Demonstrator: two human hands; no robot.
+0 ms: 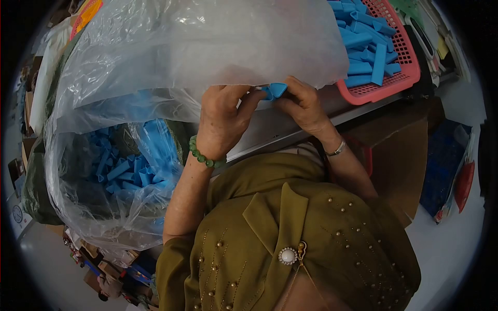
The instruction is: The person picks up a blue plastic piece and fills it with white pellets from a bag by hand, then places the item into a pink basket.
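Between my two hands, just below the edge of a clear plastic sheet, is a small blue plastic piece with a triangular end. My left hand, with a green bead bracelet at the wrist, pinches its left side. From the other side the fingers of my right hand close on it; a metal band circles that wrist. The sheet's lower edge hides some of the fingertips. A grey metal table edge runs beneath the hands.
At the upper right, a pink basket holds several long blue pieces. A clear plastic bag on the left holds many blue pieces. A cardboard box stands at right.
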